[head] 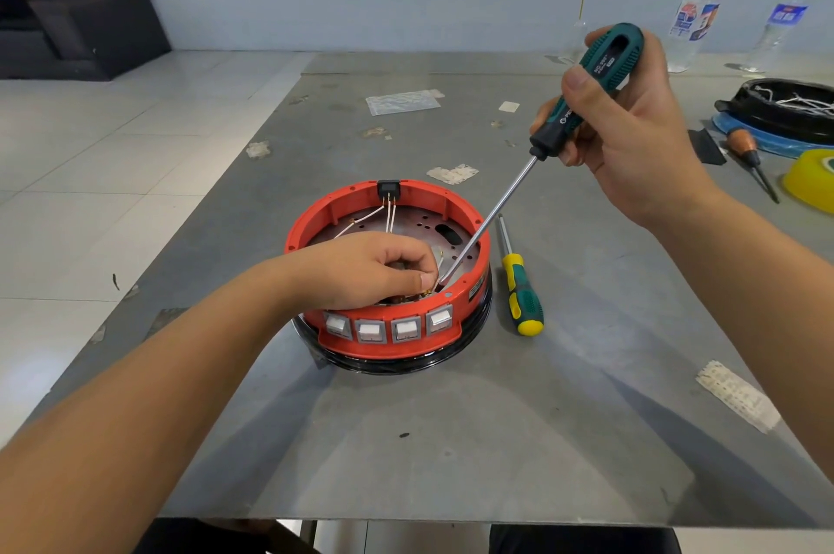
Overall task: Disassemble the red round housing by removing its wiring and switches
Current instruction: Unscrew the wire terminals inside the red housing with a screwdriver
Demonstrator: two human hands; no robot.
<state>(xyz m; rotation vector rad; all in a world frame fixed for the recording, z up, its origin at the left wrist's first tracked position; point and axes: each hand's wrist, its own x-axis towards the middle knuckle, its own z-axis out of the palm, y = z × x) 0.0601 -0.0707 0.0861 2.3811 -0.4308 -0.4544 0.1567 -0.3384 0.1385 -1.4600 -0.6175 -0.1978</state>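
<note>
The red round housing (474, 305) sits mid-table on a black ring. Several grey rocker switches (388, 330) line its near wall. A black socket (388, 190) at its far rim feeds white wires (374, 215) down onto the metal plate inside. My left hand (370, 271) reaches into the housing, fingers pinched on something small near the right inner wall; what it pinches is hidden. My right hand (627, 133) grips the dark green screwdriver (586, 88), its long shaft slanting down so the tip meets my left fingertips inside the housing.
A yellow-and-green screwdriver (519, 282) lies just right of the housing. At far right are a black round part on a blue ring (785, 111), an orange-handled tool (751, 158), a yellow tape roll (812, 178) and two bottles (695, 20). Tape scraps dot the grey table (406, 440).
</note>
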